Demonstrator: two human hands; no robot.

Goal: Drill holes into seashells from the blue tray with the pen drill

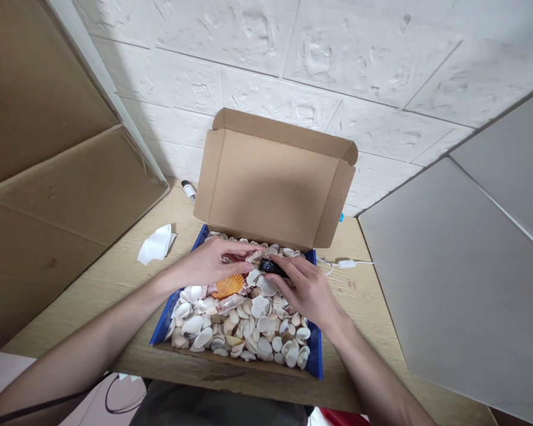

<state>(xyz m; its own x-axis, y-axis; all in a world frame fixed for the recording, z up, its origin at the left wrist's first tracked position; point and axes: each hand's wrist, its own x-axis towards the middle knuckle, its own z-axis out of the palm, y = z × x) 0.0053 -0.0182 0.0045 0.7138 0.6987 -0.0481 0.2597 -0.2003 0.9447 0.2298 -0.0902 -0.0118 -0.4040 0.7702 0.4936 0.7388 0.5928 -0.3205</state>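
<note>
My right hand (pixel 302 287) is closed round a small black cylinder (pixel 272 267) with a brass-coloured end, which points left. Facing it, my left hand (pixel 220 260) has thumb and fingers curved round a small pale piece, partly hidden and too small to name. Both hands are just above a blue-sided cardboard box (pixel 315 349) filled with white and cream seashells (pixel 249 325). An orange scallop shell (pixel 229 287) lies below my left hand. Close to it is a small clear bottle-like piece (pixel 230 304) with something pinkish inside.
The box's brown lid (pixel 275 183) stands raised at the back. Left of the box lie a crumpled white tissue (pixel 156 244) and a small white bottle with a black cap (pixel 189 190). A white cable with an inline switch (pixel 346 264) runs to the right. Panels and a white wall surround the table.
</note>
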